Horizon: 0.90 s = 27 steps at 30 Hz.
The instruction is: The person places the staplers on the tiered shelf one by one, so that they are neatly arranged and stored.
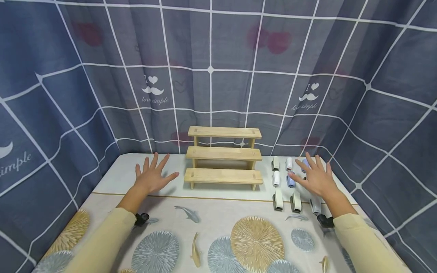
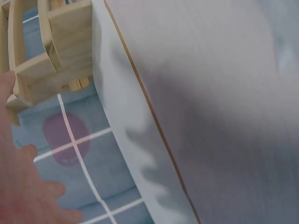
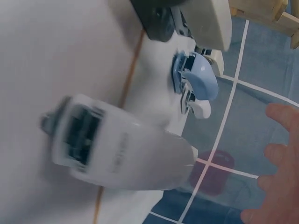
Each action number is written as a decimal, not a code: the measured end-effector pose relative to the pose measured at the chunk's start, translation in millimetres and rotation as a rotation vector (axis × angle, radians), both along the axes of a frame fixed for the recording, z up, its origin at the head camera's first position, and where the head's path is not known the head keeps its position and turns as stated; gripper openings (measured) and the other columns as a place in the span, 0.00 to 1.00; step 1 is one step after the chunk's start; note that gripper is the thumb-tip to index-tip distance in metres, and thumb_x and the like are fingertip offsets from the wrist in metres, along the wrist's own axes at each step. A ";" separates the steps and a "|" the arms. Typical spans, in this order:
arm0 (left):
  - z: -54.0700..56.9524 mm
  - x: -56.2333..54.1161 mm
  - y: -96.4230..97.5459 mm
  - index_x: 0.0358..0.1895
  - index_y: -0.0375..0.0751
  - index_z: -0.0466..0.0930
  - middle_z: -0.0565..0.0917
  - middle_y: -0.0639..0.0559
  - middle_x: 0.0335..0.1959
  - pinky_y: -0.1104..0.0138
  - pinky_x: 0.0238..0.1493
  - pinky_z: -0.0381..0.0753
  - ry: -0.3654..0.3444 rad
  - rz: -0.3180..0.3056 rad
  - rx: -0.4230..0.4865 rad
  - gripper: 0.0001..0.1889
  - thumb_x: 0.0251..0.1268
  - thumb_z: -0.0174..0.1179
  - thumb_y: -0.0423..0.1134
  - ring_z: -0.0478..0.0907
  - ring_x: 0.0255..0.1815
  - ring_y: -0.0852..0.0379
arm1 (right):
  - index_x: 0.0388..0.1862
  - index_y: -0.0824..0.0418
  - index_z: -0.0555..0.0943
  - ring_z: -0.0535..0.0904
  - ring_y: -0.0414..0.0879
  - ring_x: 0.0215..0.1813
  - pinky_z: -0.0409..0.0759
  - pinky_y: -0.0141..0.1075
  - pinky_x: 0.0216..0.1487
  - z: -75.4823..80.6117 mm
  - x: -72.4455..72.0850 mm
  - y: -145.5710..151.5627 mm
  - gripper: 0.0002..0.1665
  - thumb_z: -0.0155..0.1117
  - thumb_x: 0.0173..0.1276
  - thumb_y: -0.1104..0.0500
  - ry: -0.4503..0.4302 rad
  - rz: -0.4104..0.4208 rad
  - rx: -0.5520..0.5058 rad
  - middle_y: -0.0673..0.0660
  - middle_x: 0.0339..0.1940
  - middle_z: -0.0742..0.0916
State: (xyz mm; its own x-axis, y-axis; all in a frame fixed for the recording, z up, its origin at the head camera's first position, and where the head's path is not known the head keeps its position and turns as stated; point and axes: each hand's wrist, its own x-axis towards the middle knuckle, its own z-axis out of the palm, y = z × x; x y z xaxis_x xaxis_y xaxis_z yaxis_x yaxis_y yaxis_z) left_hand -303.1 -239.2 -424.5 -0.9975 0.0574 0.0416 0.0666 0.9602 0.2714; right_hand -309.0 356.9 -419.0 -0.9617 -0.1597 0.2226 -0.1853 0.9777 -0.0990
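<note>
My left hand (image 1: 151,179) hovers over the left side of the table with its fingers spread, holding nothing. Beside it, a three-step wooden rack (image 1: 223,175) stands at the back against the curtain. On the right, my right hand (image 1: 319,181) is also spread and holds nothing. It hangs above rows of staplers, partly hiding a blue one (image 1: 305,165). Small white (image 1: 275,178) and blue (image 1: 290,179) staplers lie behind larger cream ones (image 1: 295,201). In the right wrist view a large pale grey stapler (image 3: 135,151) lies close to the camera.
A dark grid-patterned curtain (image 1: 232,91) closes off the back and both sides. The table bears a cloth (image 1: 177,235) printed with round gold and grey medallions and fish. Dark wrist straps (image 1: 141,218) sit at both cuffs.
</note>
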 end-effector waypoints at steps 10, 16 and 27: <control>-7.5 2.8 17.5 0.85 0.57 0.39 0.37 0.34 0.85 0.24 0.74 0.32 0.039 -0.047 0.148 0.48 0.71 0.45 0.74 0.33 0.82 0.24 | 0.81 0.55 0.63 0.40 0.75 0.83 0.37 0.80 0.73 -10.2 20.4 0.1 0.50 0.53 0.72 0.27 0.003 0.031 -0.091 0.68 0.85 0.51; -12.0 4.0 28.3 0.85 0.50 0.43 0.42 0.33 0.84 0.23 0.74 0.38 0.072 -0.067 0.270 0.46 0.74 0.50 0.66 0.38 0.82 0.24 | 0.81 0.56 0.64 0.46 0.73 0.83 0.48 0.80 0.70 -20.7 33.6 4.9 0.46 0.58 0.73 0.33 0.050 0.064 -0.188 0.67 0.85 0.55; -19.2 4.8 46.9 0.84 0.48 0.45 0.47 0.35 0.84 0.35 0.79 0.55 0.008 -0.080 0.602 0.42 0.77 0.55 0.54 0.49 0.82 0.29 | 0.80 0.57 0.63 0.52 0.77 0.80 0.55 0.80 0.67 -32.4 53.6 14.2 0.42 0.62 0.75 0.41 0.027 0.103 -0.359 0.70 0.83 0.57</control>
